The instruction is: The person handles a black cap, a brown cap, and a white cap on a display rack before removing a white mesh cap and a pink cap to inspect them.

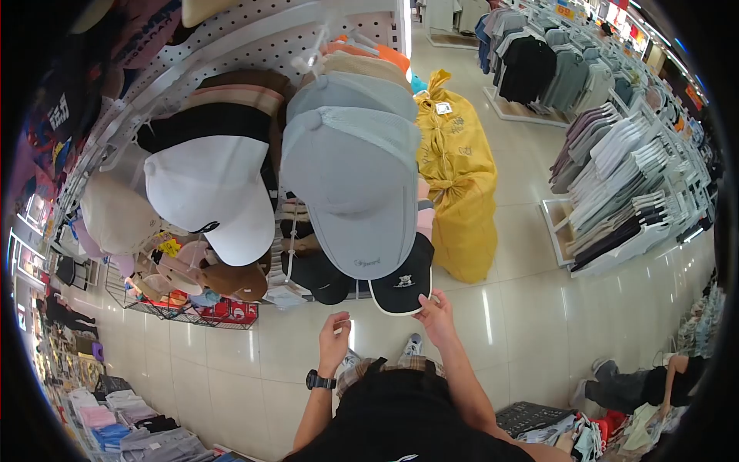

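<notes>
My right hand (436, 317) pinches the edge of a black cap's (403, 280) brim, which has white piping and a small bear emblem. The rest of this cap is partly hidden behind a large light grey cap (350, 165) hanging above it. My left hand (334, 340), with a black watch (320, 379) on the wrist, hovers below the display, its fingers loosely curled and apart with nothing visible in them. A dark cap (327, 281) hangs a little above my left hand, untouched. To the left hangs a white cap (212, 185) in front of a black one.
A white perforated rack (254, 35) carries the caps on hooks. Beside it on the right hangs a yellow cloth bundle (460, 177). A wire basket (146, 306) sits low at left. Clothes racks (631, 185) stand at right, and another person (654, 385) is at lower right.
</notes>
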